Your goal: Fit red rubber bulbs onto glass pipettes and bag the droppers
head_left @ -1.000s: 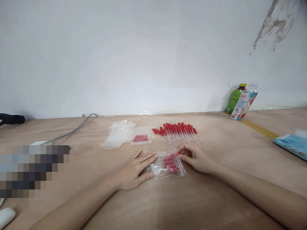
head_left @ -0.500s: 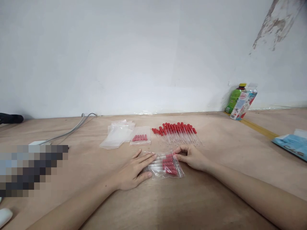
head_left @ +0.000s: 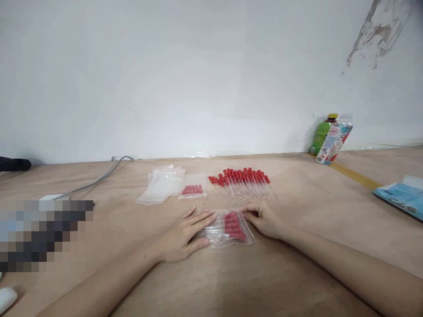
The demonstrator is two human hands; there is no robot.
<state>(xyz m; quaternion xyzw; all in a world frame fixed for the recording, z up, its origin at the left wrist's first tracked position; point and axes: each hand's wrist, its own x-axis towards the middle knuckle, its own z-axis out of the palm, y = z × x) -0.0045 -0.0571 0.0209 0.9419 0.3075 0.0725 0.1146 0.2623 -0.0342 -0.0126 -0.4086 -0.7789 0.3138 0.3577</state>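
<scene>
A clear zip bag [head_left: 216, 240] lies flat on the table in front of me, with several red-bulbed glass droppers [head_left: 234, 225] inside it. My left hand [head_left: 187, 235] rests on the bag's left end, fingers stretched out over the thin tubes. At the right end, my right hand [head_left: 264, 219] pinches the far corner by the zip edge between thumb and forefinger. Just beyond is a filled bag of red droppers [head_left: 192, 189]. Right of that, a row of loose red droppers [head_left: 244, 180] lies with bulbs toward the wall.
Flat clear bags [head_left: 161, 185] are stacked beyond my left hand. A grey cable [head_left: 95, 179] runs along the left. Two bottles, one green [head_left: 320, 136] and one printed [head_left: 333, 143], stand by the wall at right. A blue packet [head_left: 399, 198] lies at the right edge.
The droppers in the bag now lie more evenly under smoother plastic, and the bag's right end is flatter. My left hand has stayed in place; my right hand has barely shifted along the edge.
</scene>
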